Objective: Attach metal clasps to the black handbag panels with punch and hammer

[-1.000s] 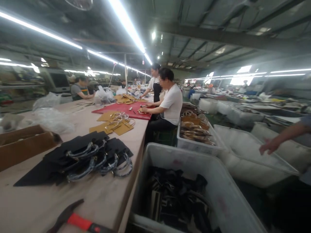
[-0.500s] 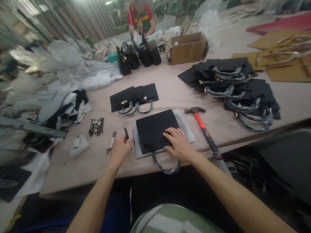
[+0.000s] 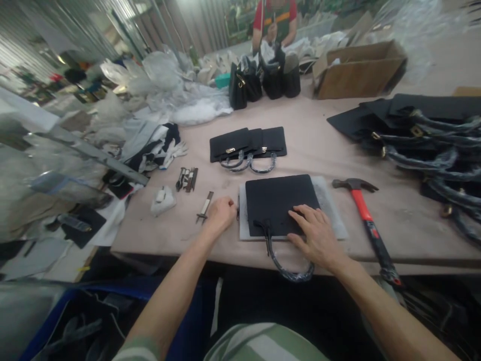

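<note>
My right hand (image 3: pixel 317 235) lies with fingers spread on a flat black bag panel (image 3: pixel 280 198), near its lower right edge. The panel rests on a pale slab (image 3: pixel 332 220), and its plastic-wrapped loop handle (image 3: pixel 289 273) hangs over the table's front edge. Left of the slab, my left hand (image 3: pixel 222 211) is closed with curled fingers; what they hold, if anything, is hidden. A thin dark tool (image 3: pixel 238 207) lies between that hand and the slab. Just left of the hand is a metal tool with a pale wrapped middle (image 3: pixel 205 206). A claw hammer (image 3: pixel 363 205) with a red and black handle lies to the right.
Several small tools (image 3: pixel 187 179) and a whitish lump (image 3: pixel 163 200) lie at left. Black panels with handles (image 3: pixel 248 144) lie behind the slab, more (image 3: pixel 421 125) at right. Finished black bags (image 3: pixel 263 80) and a cardboard box (image 3: pixel 358 70) stand farther back, near a person (image 3: pixel 276 25).
The view has swung left, so things appear farther right. The dark strip that showed at my left fingers no longer shows there. My right hand stays on the panel.
</note>
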`<state>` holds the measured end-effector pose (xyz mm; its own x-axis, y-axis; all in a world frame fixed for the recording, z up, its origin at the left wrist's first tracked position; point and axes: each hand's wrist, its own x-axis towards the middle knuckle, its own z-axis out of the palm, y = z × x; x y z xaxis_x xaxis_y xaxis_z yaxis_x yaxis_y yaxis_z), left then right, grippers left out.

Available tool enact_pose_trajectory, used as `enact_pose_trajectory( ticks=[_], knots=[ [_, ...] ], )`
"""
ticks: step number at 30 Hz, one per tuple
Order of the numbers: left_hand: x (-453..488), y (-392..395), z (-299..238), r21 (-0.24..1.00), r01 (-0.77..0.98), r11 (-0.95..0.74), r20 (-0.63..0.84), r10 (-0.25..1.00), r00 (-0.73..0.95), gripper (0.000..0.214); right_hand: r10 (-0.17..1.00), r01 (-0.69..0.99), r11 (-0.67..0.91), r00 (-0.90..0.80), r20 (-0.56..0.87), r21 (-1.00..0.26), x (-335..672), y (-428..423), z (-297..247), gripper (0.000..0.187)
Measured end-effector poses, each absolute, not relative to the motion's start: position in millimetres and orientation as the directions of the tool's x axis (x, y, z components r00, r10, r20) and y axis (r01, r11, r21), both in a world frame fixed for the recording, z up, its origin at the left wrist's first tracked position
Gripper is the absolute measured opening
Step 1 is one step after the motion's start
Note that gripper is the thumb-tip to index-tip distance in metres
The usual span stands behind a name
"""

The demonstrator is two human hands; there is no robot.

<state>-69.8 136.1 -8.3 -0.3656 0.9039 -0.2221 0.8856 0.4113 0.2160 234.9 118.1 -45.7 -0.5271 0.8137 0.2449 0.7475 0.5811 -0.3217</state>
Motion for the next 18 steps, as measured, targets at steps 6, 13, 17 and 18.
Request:
enact_pose_trajectory(
  ticks=[6,13,17,18],
  knots=[
    [-67.5,151.9,-11.2,0.220,0.868,0.445,-0.298,0.878,-0.374,0.020,0.804,0.743,0.594,-0.534,0.262,-0.309,234.3,119.8,-47.6,0.053],
    [-72.6,156.4,-9.7,0.144,0.915,0.378,-0.353,0.883,-0.309,0.022,0.836,0.757,0.548,-0.513,0.195,-0.356,232.9,116.7,-42.4,0.054],
    [-68.4,167.2,-14.5,0.036,0.926,0.375,-0.398,0.856,-0.331,0.016,0.845,0.756,0.528,-0.512,0.153,-0.387,232.1,115.2,-38.7,0.057],
    [-70.1,169.2,-14.5,0.029,0.929,0.370,-0.410,0.851,-0.327,0.011,0.846,0.755,0.527,-0.509,0.156,-0.391,232.0,114.9,-38.6,0.057]
  ],
)
